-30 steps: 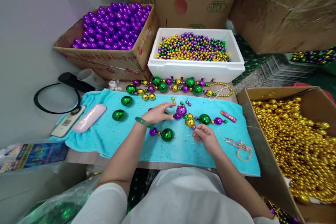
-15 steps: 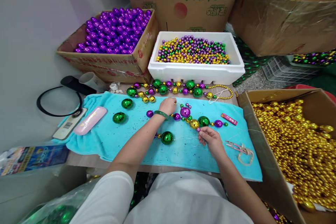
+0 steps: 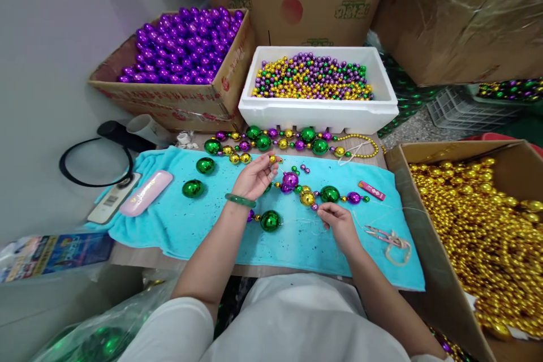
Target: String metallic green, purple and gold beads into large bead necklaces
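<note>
One gold bead [image 3: 272,159] is pinched by the left hand [image 3: 252,180], way nearer the towel's [image 3: 148,232] far edge than the right hand's [image 3: 340,224] pinched purple bead [image 3: 314,207].

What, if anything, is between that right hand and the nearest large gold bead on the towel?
A small purple bead sits between the right hand and the large gold bead, right at the fingertips. Nothing else visible stands in that gap.
</note>
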Tool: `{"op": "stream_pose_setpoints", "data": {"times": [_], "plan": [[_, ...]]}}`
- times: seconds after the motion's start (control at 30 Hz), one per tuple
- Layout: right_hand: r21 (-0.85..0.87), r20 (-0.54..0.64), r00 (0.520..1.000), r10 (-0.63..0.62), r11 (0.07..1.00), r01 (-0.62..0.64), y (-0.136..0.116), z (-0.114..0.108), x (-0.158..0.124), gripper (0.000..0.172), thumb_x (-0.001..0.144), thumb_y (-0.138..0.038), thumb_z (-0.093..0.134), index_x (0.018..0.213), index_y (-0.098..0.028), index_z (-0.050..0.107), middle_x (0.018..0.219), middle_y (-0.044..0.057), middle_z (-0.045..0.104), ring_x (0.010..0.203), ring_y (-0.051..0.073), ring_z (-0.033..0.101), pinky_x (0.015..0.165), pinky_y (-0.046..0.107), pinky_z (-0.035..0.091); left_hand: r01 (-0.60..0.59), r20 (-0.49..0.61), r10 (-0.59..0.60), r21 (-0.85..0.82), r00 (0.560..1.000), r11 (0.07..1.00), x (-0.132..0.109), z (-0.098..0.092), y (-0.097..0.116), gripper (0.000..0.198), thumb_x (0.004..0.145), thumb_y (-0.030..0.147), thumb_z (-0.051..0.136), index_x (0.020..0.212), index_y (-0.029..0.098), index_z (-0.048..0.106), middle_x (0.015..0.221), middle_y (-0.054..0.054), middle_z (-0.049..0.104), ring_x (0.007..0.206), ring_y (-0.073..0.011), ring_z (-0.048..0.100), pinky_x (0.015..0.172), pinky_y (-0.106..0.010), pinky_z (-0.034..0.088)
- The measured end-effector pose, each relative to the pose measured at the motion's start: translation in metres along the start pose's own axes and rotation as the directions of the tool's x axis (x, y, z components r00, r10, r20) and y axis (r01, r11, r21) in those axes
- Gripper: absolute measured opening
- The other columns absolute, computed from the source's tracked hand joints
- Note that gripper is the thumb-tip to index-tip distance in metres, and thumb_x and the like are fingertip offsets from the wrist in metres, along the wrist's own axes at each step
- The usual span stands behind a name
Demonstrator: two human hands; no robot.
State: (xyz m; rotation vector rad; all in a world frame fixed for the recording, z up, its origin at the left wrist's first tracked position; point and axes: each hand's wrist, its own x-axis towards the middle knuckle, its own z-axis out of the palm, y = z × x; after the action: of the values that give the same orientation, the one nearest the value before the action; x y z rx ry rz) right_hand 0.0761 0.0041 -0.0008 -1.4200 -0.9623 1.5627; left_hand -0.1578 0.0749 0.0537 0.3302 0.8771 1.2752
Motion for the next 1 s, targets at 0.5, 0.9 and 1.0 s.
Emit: {"op": "stream_pose_setpoints", "data": {"times": [0.5,0.9,1.0], "plan": [[-0.007,-0.008,1.000,0.016,1.000,-0.017,-0.008,0.006,-0.004,0.024,0.056,-0.038,0.072,0.064,-0.017,0.064,0.049,-0.004,0.046,0.044,0.008,0.035,0.042,0.023,0.026,-0.216,0.008,0.217,0.141,0.976,0.966,-0.011,0.000,-0.002,0.023,0.060,0.011,0.078,0.082,0.015,0.072,0.085,-0.003,0.071,0.070,-0.0084,0.064,0.067,-0.019,0.052],[-0.045,0.010,1.000,-0.016,0.999,0.017,-0.011,0.003,-0.007,0.022,0.059,-0.039,0.071,0.064,-0.018,0.064,0.048,-0.004,0.046,0.045,0.009,0.036,0.042,0.023,0.027,-0.291,-0.032,0.303,0.195,0.952,0.937,-0.011,0.002,-0.005,0.022,0.060,0.018,0.079,0.081,0.016,0.073,0.084,-0.003,0.071,0.072,-0.0092,0.062,0.071,-0.023,0.050],[-0.031,0.002,1.000,-0.010,0.999,0.010,-0.010,0.004,-0.007,0.022,0.058,-0.038,0.071,0.064,-0.018,0.064,0.048,-0.004,0.045,0.045,0.009,0.036,0.043,0.023,0.027,-0.293,-0.037,0.306,0.200,0.951,0.935,-0.011,0.001,-0.005,0.022,0.059,0.018,0.079,0.080,0.016,0.073,0.083,-0.003,0.071,0.072,-0.0093,0.061,0.072,-0.024,0.050]]}}
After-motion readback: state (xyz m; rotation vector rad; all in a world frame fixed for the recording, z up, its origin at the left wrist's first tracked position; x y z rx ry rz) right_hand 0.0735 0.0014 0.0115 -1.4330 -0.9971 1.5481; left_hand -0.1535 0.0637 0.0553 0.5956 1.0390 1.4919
